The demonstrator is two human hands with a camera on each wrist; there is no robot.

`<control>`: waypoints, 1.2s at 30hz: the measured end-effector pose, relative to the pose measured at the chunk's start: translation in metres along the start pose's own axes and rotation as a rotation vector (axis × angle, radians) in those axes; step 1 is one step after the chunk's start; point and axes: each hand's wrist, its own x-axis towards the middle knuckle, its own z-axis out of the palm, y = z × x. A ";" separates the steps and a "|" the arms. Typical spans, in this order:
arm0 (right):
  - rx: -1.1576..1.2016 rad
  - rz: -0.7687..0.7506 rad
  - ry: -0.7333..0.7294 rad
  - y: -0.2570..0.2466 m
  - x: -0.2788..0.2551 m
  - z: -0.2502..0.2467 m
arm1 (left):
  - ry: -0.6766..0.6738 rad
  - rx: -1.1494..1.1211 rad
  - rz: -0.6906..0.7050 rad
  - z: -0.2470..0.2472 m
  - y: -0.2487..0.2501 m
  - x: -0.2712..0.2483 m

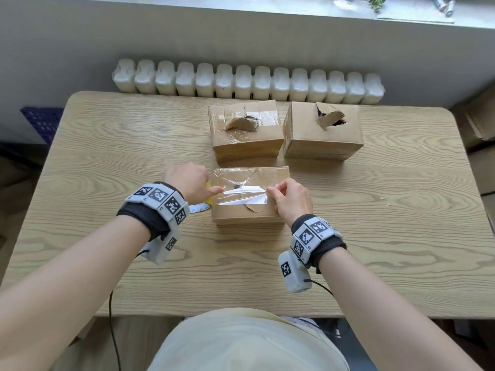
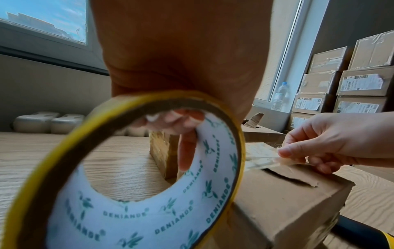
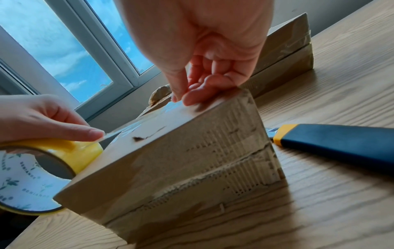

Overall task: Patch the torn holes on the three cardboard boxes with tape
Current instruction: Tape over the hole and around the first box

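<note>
Three brown cardboard boxes stand on the wooden table (image 1: 107,156). The near box (image 1: 249,210) has a strip of clear tape (image 1: 243,195) stretched over its torn top. My left hand (image 1: 214,190) grips the yellow-edged tape roll (image 1: 199,208) at the box's left edge, fingers through its core (image 2: 136,185). My right hand (image 1: 269,191) pinches the tape's free end near the right edge of the box's top (image 3: 170,168). Behind, the left box (image 1: 246,135) shows a crumpled tear with tape around it. The right box (image 1: 324,132) has an open torn hole.
A blue and yellow utility knife (image 3: 341,141) lies on the table right of the near box. A white radiator (image 1: 246,81) runs behind the table's far edge. Stacked cartons (image 2: 351,84) and a water bottle (image 2: 280,96) stand off to the right.
</note>
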 end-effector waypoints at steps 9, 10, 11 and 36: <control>-0.159 -0.056 -0.004 -0.006 -0.004 -0.005 | 0.013 -0.007 -0.045 -0.001 0.007 0.000; -0.193 -0.080 0.002 -0.008 -0.005 -0.005 | 0.018 -0.008 -0.049 -0.001 0.007 -0.001; -0.227 -0.103 0.011 -0.009 -0.006 -0.006 | 0.027 -0.014 -0.050 0.000 0.007 -0.001; -0.690 -0.774 -0.221 -0.002 -0.032 0.051 | -0.010 -0.533 0.084 -0.001 -0.018 -0.008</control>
